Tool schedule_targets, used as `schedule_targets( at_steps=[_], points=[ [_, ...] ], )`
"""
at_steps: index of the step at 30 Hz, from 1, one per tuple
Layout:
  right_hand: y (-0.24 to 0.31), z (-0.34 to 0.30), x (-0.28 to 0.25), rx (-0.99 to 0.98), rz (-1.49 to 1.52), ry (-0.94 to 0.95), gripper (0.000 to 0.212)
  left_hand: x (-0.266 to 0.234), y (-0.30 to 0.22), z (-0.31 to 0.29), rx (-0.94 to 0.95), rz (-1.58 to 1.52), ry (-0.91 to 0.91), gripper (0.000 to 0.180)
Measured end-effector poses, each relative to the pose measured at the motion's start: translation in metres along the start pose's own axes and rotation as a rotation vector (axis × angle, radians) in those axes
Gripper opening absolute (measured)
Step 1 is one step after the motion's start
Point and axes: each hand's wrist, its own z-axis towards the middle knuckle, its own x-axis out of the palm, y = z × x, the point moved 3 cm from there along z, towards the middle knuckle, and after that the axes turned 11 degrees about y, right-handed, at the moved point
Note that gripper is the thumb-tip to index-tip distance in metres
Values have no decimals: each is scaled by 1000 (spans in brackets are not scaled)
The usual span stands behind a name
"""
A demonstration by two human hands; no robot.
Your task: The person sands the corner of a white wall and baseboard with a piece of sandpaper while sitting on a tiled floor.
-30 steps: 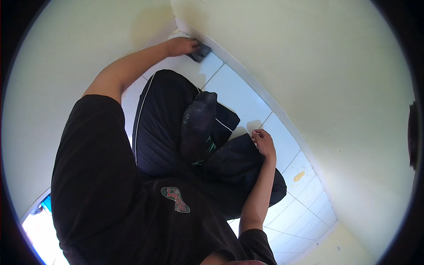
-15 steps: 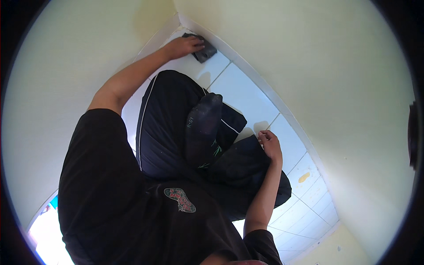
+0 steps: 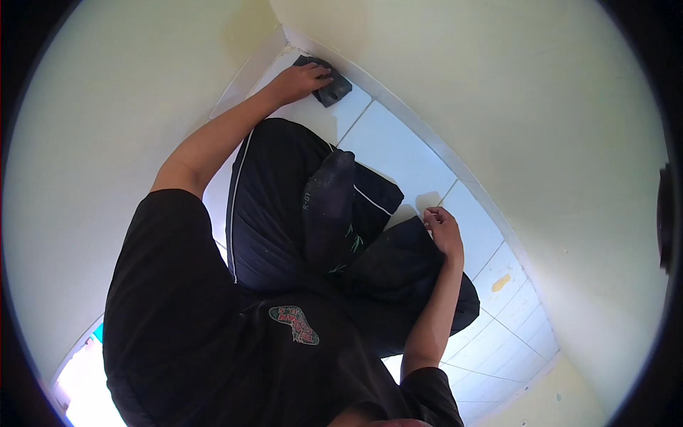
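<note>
My left hand [image 3: 302, 82] reaches out to the far corner of the floor, its fingers pressed over a dark folded cloth [image 3: 334, 94]. The cloth lies flat on the white tiles, close to the baseboard, and its left part is partly hidden under my hand. Over by my bent right knee is my right hand [image 3: 445, 229], loosely curled with the fingers a little apart and nothing in them. It rests at the edge of my dark trousers [image 3: 267, 213].
I sit cross-legged on white tiles [image 3: 398, 146], a dark sock [image 3: 331, 206] showing between my legs. Pale walls [image 3: 498, 92] with a baseboard [image 3: 427, 135] meet at the far corner. A yellowish patch [image 3: 501, 282] marks the tiles at right. Bright light enters at lower left.
My left hand and the cloth have shifted very slightly on the floor at the corner. The whole view has moved a little; my right hand stays by the knee.
</note>
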Motion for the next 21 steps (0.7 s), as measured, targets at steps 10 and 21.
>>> schedule_targets(
  at_steps=[10,21],
  points=[
    [8,-7,-1,-5,-43,-28,36,-6,36,-13,-270,9,76,27],
    [11,-12,-5,-27,-102,-74,40,-17,-66,68,130,-43,234,12]
  ],
)
